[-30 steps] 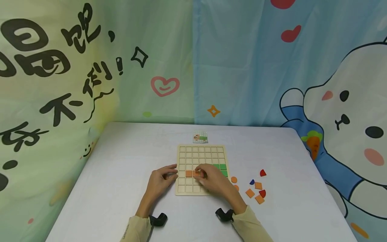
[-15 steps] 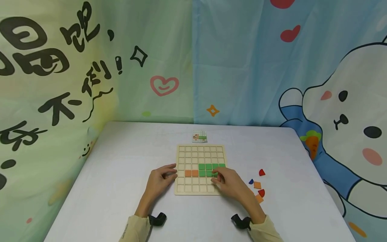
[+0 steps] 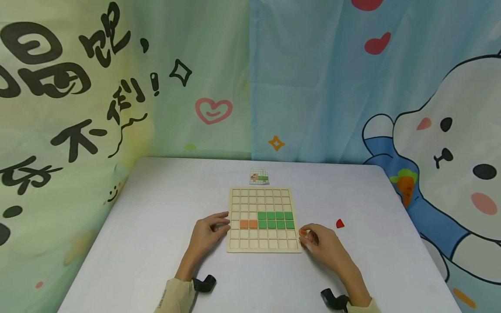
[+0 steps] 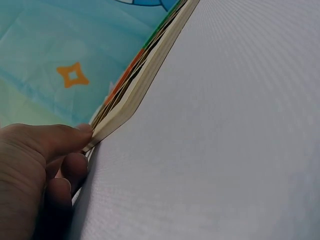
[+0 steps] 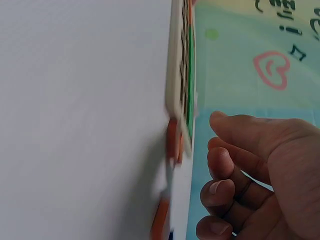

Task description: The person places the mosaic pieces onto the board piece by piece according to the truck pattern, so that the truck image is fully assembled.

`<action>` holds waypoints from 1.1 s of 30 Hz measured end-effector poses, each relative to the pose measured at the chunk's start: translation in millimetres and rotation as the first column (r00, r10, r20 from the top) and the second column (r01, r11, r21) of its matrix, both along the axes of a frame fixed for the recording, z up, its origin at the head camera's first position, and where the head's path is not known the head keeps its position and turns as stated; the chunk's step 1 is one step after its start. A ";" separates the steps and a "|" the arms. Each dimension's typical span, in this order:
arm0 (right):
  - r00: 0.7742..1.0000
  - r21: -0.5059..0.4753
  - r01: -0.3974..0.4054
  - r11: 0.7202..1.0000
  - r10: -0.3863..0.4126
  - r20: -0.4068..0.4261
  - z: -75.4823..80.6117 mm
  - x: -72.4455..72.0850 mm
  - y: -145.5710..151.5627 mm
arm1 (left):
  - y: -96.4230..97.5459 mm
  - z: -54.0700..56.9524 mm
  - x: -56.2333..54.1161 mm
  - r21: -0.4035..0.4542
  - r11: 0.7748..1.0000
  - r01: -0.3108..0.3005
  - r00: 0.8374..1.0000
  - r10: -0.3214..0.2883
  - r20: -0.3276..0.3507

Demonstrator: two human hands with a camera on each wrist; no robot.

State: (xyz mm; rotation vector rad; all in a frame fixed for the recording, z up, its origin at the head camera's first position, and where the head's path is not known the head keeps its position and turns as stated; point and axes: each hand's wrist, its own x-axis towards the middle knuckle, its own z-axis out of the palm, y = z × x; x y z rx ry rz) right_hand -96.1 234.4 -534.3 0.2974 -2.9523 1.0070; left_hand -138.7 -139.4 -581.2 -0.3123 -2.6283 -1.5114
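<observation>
A pale wooden grid board [image 3: 264, 246] lies flat on the table, with a double row of green square tiles [image 3: 275, 220] and two orange square tiles [image 3: 248, 224] in its cells. Fingertips of my left hand [image 3: 212, 231] touch the board's left edge; the left wrist view shows the thumb [image 4: 75, 136] at its corner. Just off the board's right edge is my right hand [image 3: 322, 245], its fingers over a round orange piece [image 3: 302, 232]. In the right wrist view, a gap separates those loosely bent fingers from the orange pieces [image 5: 172, 140] on the table.
A small picture card [image 3: 259, 177] lies behind the board. One red piece [image 3: 340, 223] sits to the right, beyond my right hand. Other loose pieces are hidden under that hand. A printed cloth [image 3: 313, 87] hangs behind the table.
My right hand has moved rightward from over the board's middle to beside its right edge, uncovering the green tiles and covering several loose pieces. The left hand has stayed at the board's left edge.
</observation>
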 end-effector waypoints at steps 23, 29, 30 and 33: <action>0.986 0.138 0.152 0.979 -0.159 0.043 -3.9 34.5 45.1 | -0.1 1.8 -0.5 0.011 1.000 0.006 1.000 -0.006 0.012; 0.973 0.155 0.170 0.973 -0.191 0.133 -4.8 38.9 46.0 | 0.7 1.6 -0.7 0.004 1.000 -0.001 1.000 0.001 0.025; 0.972 0.153 0.169 0.974 -0.190 0.137 -5.1 39.6 46.2 | 0.7 1.5 -0.6 0.004 1.000 -0.002 1.000 0.002 0.026; 0.973 0.153 0.167 0.974 -0.188 0.133 -6.5 41.3 47.3 | 0.7 1.2 -0.1 -0.001 1.000 -0.005 1.000 0.005 0.025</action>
